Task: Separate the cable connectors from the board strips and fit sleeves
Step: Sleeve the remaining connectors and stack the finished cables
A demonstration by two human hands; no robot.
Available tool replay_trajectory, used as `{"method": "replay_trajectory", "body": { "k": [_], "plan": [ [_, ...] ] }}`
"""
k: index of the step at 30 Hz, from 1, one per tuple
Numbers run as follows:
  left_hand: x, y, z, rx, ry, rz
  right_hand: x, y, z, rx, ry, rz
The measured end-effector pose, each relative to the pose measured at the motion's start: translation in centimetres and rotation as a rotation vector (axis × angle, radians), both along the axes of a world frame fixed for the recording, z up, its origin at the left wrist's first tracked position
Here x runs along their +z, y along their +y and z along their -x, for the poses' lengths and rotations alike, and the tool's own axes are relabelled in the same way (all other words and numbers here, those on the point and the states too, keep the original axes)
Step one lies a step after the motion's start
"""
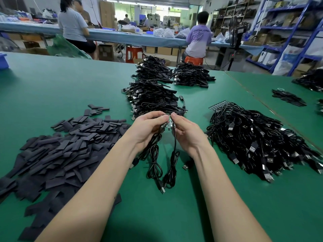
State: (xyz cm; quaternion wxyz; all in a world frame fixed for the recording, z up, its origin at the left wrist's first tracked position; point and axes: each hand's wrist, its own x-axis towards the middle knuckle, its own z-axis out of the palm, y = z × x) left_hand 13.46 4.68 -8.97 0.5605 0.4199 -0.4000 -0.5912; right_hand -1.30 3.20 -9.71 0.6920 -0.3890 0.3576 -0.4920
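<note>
Green felt covers the table (52, 81) where we work. Our left hand (148, 127) and right hand (186, 131) meet at the centre, both pinching a small board strip (167, 120) between fingertips and thumbs, held just above the table. Black cables (157, 165) hang from the strip and loop down onto the felt between our forearms. A heap of dark sleeves (61, 151) lies to the left, a pile of unsorted cables (258, 142) to the right, and finished bundles (152, 96) sit just beyond our hands, with more farther off.
</note>
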Motion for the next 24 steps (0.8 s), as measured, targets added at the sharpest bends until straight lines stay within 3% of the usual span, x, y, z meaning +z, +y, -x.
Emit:
{"method": "replay_trajectory", "body": {
  "k": [3, 5, 7, 9, 12, 14, 16, 18, 21, 24],
  "plan": [
    [0.0, -0.1, 0.0, -0.018, 0.145, -0.042, 0.0, 0.2, -0.2, -0.012, -0.154, -0.135],
    [-0.4, -0.3, 0.0, 0.038, 0.131, -0.048, 0.0, 0.2, 0.2, -0.031, -0.183, -0.178],
    [-1.5, -0.7, -0.2, 0.16, -0.082, -0.042, 0.2, 0.1, 0.8, -0.027, -0.106, -0.17],
    [-2.6, -0.8, -0.5, 0.274, -0.411, -0.027, 0.4, 0.0, 1.4, -0.004, 0.058, -0.135],
    [-3.5, -0.5, -0.4, 0.343, -0.825, 0.116, 0.7, -0.3, 1.6, -0.011, 0.171, -0.114],
    [-3.7, -0.4, 0.0, 0.348, -1.018, 0.253, 0.8, -0.6, 1.5, -0.072, 0.184, -0.132],
    [-3.5, -0.3, 0.5, 0.367, -1.093, 0.364, 0.7, -0.8, 1.4, -0.143, 0.214, -0.153],
    [-3.0, 0.0, 1.2, 0.352, -0.915, 0.391, 0.5, -0.9, 1.2, -0.208, 0.27, -0.148],
    [-2.1, 0.0, 2.2, 0.13, -0.418, 0.2, 0.8, -0.9, 0.7, -0.232, 0.344, -0.114],
    [-2.1, 0.2, 2.6, 0.074, -0.145, 0.049, 1.4, -0.6, 0.5, -0.231, 0.525, -0.002]
  ]
}}
